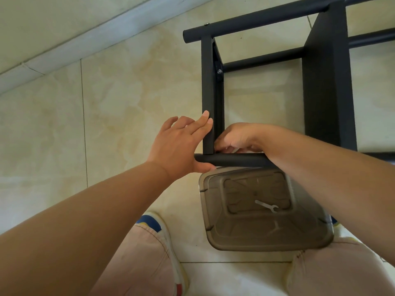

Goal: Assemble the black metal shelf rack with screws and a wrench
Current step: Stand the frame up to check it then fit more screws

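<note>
Rack: the black metal shelf rack (324, 86) lies on its side on the tiled floor (119, 99), just ahead of the person's knees.
Done so far: a screw (219, 71) sits in the far bracket of the near shelf panel (208, 92), and another shows on the far tube (256, 20); a second panel is also in place.
In hand, as I judge it: the near joint, where the panel meets the near tube (235, 160).
Left hand (181, 144): fingers straight and spread along the panel edge, thumb under the tube, steadying.
Right hand (235, 137): curled at the joint, fingertips down; probably turning a screw, but I cannot tell.
Wrench (266, 206): unused in the clear bin (265, 236) by the knees.
Left to do: tightening, likely.
Hidden: the joint itself; the rack's right side is cut off.
</note>
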